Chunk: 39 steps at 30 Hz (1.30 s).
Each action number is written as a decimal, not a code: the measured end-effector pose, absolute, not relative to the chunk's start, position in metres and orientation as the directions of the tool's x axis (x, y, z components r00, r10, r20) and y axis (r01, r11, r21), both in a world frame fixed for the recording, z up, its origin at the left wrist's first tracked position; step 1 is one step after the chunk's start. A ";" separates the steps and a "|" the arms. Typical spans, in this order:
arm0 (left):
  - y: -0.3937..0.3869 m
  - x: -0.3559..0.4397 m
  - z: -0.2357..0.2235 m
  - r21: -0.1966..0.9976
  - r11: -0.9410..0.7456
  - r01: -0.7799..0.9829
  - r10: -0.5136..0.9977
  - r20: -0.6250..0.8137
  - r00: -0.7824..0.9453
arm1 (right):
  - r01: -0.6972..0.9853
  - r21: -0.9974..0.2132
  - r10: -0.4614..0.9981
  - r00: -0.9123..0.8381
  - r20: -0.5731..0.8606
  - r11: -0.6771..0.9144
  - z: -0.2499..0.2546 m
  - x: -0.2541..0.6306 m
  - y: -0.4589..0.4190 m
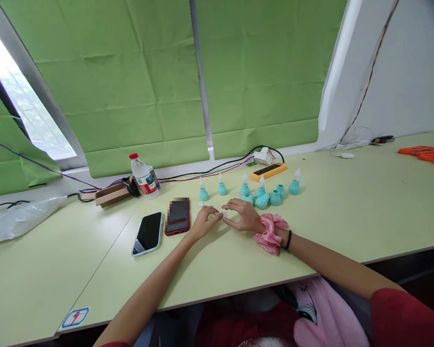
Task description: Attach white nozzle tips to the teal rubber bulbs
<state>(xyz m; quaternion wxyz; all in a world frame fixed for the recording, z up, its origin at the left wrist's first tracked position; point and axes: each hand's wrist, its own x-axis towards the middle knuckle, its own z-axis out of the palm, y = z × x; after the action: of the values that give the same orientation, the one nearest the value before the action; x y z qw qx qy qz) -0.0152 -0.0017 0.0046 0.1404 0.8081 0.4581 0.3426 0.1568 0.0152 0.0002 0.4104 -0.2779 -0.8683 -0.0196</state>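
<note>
My left hand (203, 222) and my right hand (243, 214) rest close together on the pale green table (347, 212), fingertips meeting over small clear plastic pieces (217, 216). Both hands curl in a pinch around these pieces; what exactly each holds is too small to name. A pink scrunchie (269, 232) and a black band sit on my right wrist. Just beyond my right hand stand several teal bulbs with clear tips (262, 195), some upright in a row, some clustered or lying down.
Two phones lie left of my hands: a light-cased one (148, 233) and a red-cased one (178, 216). A water bottle (143, 177), a cardboard box (110, 194), cables and an orange device (268, 170) line the window side. Orange items (425, 153) sit far right, a plastic bag (18, 219) left.
</note>
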 end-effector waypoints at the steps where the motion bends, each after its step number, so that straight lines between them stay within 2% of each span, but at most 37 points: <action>1: -0.001 -0.015 0.004 0.536 -0.535 0.653 0.839 0.427 0.336 | 0.524 -0.191 0.478 -0.492 0.728 0.830 0.002 0.158 0.016; 5: 0.000 -0.016 0.003 0.521 -0.516 0.680 0.848 0.424 0.319 | 0.736 -0.175 0.614 -0.380 0.692 0.654 0.006 0.165 0.026; 8: 0.000 -0.016 0.002 0.511 -0.515 0.688 0.849 0.417 0.325 | 0.889 -0.071 0.740 -0.329 0.587 0.452 0.009 0.173 0.034; 11: 0.001 -0.016 0.001 0.510 -0.503 0.698 0.856 0.406 0.321 | 0.956 0.053 0.828 -0.275 0.489 0.287 0.010 0.182 0.039; 14: 0.001 -0.016 0.001 0.509 -0.490 0.707 0.863 0.396 0.313 | 0.968 0.084 0.870 -0.248 0.427 0.235 0.007 0.187 0.042; 19: 0.000 -0.016 0.002 0.508 -0.487 0.711 0.865 0.394 0.310 | 0.965 0.068 0.853 -0.255 0.456 0.253 0.000 0.188 0.046; 26: 0.001 -0.016 0.002 0.529 -0.450 0.719 0.879 0.403 0.253 | 0.950 -0.016 0.827 -0.262 0.497 0.311 0.006 0.181 0.039; 30: 0.001 -0.016 0.002 0.560 -0.409 0.721 0.892 0.410 0.188 | 0.941 -0.064 0.781 -0.236 0.579 0.332 0.015 0.170 0.024; 35: 0.002 -0.017 0.001 0.582 -0.391 0.713 0.895 0.420 0.148 | 0.840 -0.180 0.680 -0.268 0.683 0.512 0.016 0.162 0.014; 39: 0.006 -0.020 -0.001 0.592 -0.383 0.709 0.896 0.424 0.130 | 0.691 -0.297 0.650 -0.325 0.687 0.659 0.006 0.161 0.019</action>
<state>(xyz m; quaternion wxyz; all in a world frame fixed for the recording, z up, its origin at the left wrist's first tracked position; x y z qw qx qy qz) -0.0197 0.0063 -0.0012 0.1244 0.7414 0.5412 0.3767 0.1609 0.0189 0.0065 0.4098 -0.4119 -0.8135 -0.0252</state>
